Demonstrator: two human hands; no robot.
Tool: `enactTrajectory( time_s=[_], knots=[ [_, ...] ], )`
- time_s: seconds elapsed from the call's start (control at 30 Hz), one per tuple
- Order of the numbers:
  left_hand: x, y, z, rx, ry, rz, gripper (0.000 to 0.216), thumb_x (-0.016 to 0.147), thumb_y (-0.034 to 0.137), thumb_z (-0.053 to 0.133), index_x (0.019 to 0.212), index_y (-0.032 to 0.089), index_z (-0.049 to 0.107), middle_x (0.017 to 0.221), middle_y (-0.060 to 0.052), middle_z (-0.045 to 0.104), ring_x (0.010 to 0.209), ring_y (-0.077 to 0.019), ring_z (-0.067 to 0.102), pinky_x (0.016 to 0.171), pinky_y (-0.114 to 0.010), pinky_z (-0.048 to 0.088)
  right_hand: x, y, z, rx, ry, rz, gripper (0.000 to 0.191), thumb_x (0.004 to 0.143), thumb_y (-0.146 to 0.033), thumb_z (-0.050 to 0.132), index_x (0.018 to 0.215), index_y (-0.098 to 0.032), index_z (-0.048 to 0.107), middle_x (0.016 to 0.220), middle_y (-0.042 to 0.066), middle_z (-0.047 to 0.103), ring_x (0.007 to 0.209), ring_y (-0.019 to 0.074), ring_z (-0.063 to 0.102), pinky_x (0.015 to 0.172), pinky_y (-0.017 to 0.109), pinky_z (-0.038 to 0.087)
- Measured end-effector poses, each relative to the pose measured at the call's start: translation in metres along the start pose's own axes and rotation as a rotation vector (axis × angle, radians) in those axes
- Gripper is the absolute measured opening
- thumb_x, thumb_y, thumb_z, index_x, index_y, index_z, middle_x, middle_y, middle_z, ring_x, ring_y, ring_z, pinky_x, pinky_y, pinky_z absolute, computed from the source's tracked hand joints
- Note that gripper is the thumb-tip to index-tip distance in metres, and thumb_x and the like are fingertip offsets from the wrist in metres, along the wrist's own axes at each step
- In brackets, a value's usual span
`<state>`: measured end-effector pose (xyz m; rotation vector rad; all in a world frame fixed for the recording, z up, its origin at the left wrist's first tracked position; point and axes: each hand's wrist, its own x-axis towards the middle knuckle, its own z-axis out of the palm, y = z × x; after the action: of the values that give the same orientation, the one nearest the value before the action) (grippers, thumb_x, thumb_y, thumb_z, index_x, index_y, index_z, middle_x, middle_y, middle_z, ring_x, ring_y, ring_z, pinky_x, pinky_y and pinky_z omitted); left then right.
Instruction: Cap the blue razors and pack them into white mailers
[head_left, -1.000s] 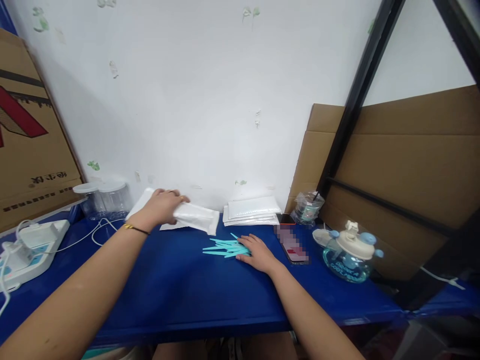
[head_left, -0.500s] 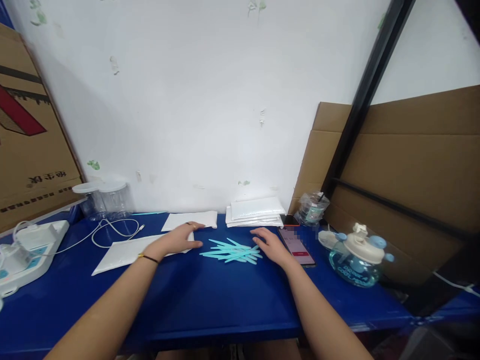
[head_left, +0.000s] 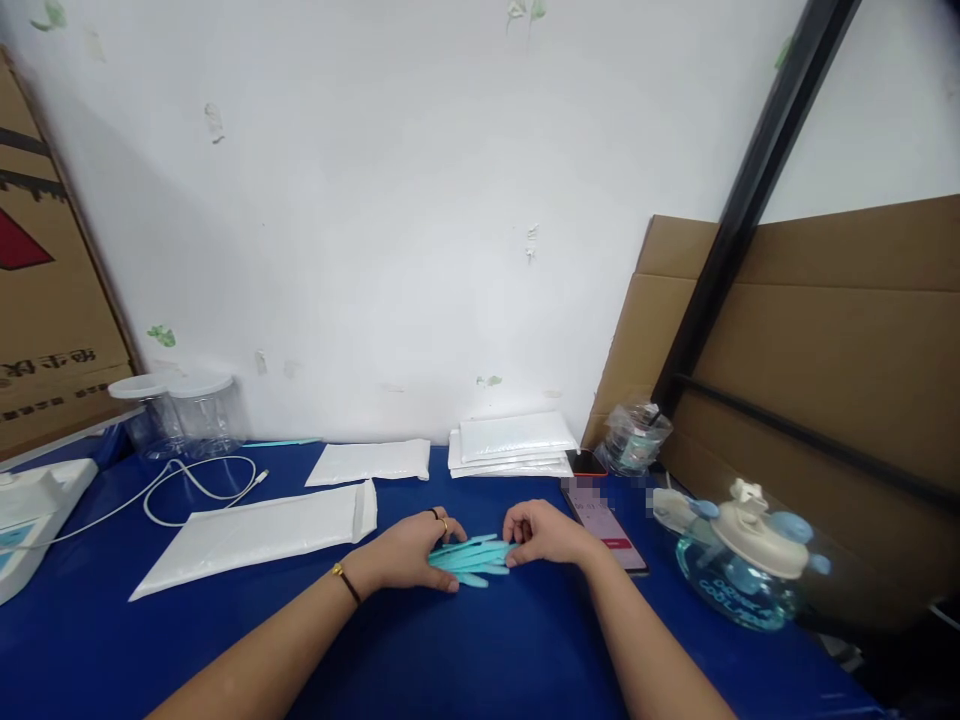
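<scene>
A loose bundle of thin, flat turquoise sticks lies on the blue table between my hands. My left hand is closed around the left end of the bundle, thumb at the near side and fingers at the far side. At the other end, my right hand pinches the stick tips with bent fingers. The sticks point roughly left to right, and their left ends are hidden by my left hand. A long white padded envelope lies left of my left hand, with a shorter white envelope behind it.
Several white envelopes are stacked by the wall. On the right are a phone, a plastic-wrapped jar and a water bottle. Clear lidded jars, a white cable and a power strip stand left.
Both hands have come inward and nearer to me, closing on the sticks from either end. The spread-out pile is now gathered narrower. The camera view has shifted slightly.
</scene>
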<state>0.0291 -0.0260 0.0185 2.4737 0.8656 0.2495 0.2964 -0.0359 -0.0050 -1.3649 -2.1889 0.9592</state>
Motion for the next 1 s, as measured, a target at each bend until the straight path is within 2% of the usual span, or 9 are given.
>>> enactTrajectory(
  time_s=[0.23, 0.37, 0.53, 0.7, 0.9, 1.0],
  knots=[
    [0.011, -0.011, 0.004, -0.125, 0.054, -0.094, 0.034, 0.07, 0.047, 0.06, 0.094, 0.023, 0.063, 0.086, -0.001, 0.059, 0.074, -0.015, 0.052, 0.063, -0.023, 0.04, 0.003, -0.01, 0.005, 0.027, 0.053, -0.016, 0.022, 0.063, -0.038, 0.072, 0.075, -0.019, 0.07, 0.068, -0.001, 0.057, 0.056, 0.0096, 0.048, 0.049, 0.02, 0.035],
    [0.012, -0.014, 0.007, -0.187, 0.067, -0.129, 0.034, 0.069, 0.047, 0.061, 0.091, 0.022, 0.063, 0.085, -0.001, 0.06, 0.068, -0.0133, 0.051, 0.058, -0.023, 0.039, 0.006, -0.013, 0.009, 0.071, 0.129, -0.049, 0.017, 0.067, -0.035, 0.069, 0.071, -0.018, 0.069, 0.075, 0.001, 0.058, 0.059, 0.01, 0.049, 0.051, 0.021, 0.036],
    [0.01, -0.017, 0.006, -0.306, 0.12, -0.145, 0.035, 0.076, 0.048, 0.052, 0.093, 0.019, 0.061, 0.077, -0.001, 0.057, 0.067, -0.0129, 0.05, 0.058, -0.022, 0.04, 0.008, -0.013, 0.009, 0.284, 0.172, 0.011, 0.021, 0.069, -0.036, 0.068, 0.073, -0.016, 0.066, 0.065, -0.001, 0.058, 0.055, 0.0096, 0.049, 0.051, 0.021, 0.036],
    [0.014, -0.023, 0.001, -0.18, 0.208, -0.179, 0.034, 0.079, 0.049, 0.045, 0.082, 0.019, 0.061, 0.074, -0.001, 0.057, 0.065, -0.0135, 0.049, 0.057, -0.024, 0.038, 0.015, -0.009, 0.011, 0.318, 0.308, 0.062, 0.024, 0.067, -0.037, 0.07, 0.073, -0.015, 0.065, 0.059, -0.002, 0.056, 0.053, 0.0092, 0.048, 0.05, 0.021, 0.036],
    [0.021, -0.038, -0.002, 0.021, 0.323, -0.21, 0.024, 0.081, 0.038, 0.045, 0.08, 0.022, 0.063, 0.081, -0.001, 0.062, 0.075, -0.0162, 0.055, 0.067, -0.027, 0.039, 0.025, 0.007, 0.01, 0.265, 0.349, 0.096, 0.023, 0.067, -0.037, 0.068, 0.073, -0.014, 0.064, 0.062, -0.001, 0.059, 0.056, 0.0106, 0.05, 0.053, 0.021, 0.037],
    [0.021, -0.049, -0.003, 0.074, 0.332, -0.255, 0.021, 0.082, 0.035, 0.045, 0.08, 0.024, 0.063, 0.082, -0.001, 0.063, 0.077, -0.017, 0.056, 0.069, -0.028, 0.039, 0.025, 0.019, 0.005, 0.224, 0.369, 0.137, 0.022, 0.068, -0.035, 0.066, 0.073, -0.014, 0.065, 0.067, 0.001, 0.062, 0.061, 0.0125, 0.054, 0.056, 0.023, 0.04]
  ],
)
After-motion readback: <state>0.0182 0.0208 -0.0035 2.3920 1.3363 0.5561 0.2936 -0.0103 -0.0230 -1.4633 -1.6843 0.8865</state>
